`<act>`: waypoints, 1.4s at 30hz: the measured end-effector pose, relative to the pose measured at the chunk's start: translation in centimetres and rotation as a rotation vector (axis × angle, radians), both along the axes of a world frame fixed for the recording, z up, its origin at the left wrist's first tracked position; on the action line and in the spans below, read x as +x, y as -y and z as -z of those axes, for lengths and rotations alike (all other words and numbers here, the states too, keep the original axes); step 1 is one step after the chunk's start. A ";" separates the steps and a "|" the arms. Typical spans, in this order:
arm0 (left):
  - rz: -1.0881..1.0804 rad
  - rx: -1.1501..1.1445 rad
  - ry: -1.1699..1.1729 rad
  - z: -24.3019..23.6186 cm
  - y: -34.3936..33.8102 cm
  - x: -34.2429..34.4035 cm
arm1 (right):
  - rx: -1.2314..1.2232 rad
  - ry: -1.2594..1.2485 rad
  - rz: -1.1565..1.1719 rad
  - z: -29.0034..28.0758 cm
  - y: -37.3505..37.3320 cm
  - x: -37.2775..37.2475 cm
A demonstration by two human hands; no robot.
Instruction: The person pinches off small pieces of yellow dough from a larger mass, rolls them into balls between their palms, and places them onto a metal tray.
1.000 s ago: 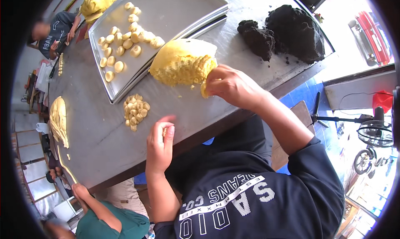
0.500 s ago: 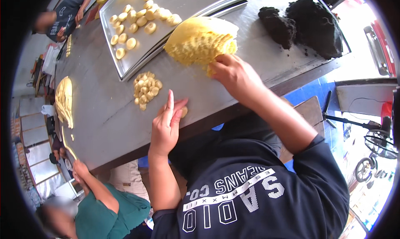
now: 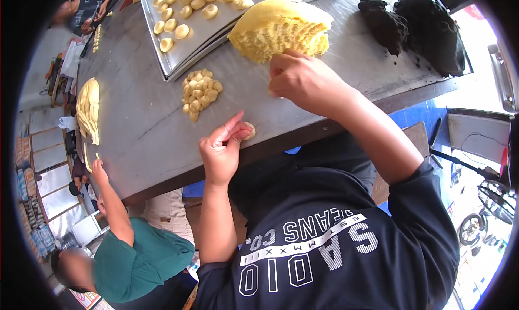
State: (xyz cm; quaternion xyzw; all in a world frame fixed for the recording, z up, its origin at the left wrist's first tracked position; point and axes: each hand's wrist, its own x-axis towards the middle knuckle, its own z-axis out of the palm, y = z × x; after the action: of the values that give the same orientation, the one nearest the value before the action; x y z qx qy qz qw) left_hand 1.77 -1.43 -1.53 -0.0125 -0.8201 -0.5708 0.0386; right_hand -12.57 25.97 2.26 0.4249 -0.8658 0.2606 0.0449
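Observation:
My left hand (image 3: 221,150) is at the near table edge, with thumb and fingers closed on a small round piece of pale dough (image 3: 249,130). Whether that piece is lifted off the metal I cannot tell. My right hand (image 3: 305,84) is curled just in front of a big crumbly yellow mound (image 3: 281,26), its fingers bent inward so that whatever they hold is hidden. Left of the mound, a heap of small dough pieces (image 3: 201,93) lies on the tabletop.
Round dough balls (image 3: 182,31) sit on a metal tray (image 3: 168,66) at the back. Dark clumped mass (image 3: 427,34) lies far right. A long slab of dough (image 3: 88,110) is on the left, where a co-worker in green (image 3: 143,253) reaches over the table (image 3: 146,153). Another person (image 3: 92,10) stands far left.
My right hand has drawn back from the yellow mound toward me, fingers curled. My left hand's raised, spread fingers have come down and closed on the dough piece. The view has shifted slightly.

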 end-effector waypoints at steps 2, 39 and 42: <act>-0.016 -0.188 -0.137 -0.8 -1.0 0.5 | 0.020 0.127 -0.027 -0.1 -0.7 0.7; 0.017 -0.621 -0.104 -3.1 -1.4 0.0 | -0.014 -0.106 0.103 1.6 -1.1 2.4; 0.004 -0.231 0.353 -5.3 -0.4 -2.8 | 0.147 -0.056 0.133 0.9 -0.5 3.4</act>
State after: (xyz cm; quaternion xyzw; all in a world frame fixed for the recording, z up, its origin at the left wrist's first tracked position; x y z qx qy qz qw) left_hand -1.08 -1.05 3.73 0.0817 -0.8740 -0.4665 -0.1085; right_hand -9.19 26.44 1.32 0.3756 -0.9073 0.1807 0.0552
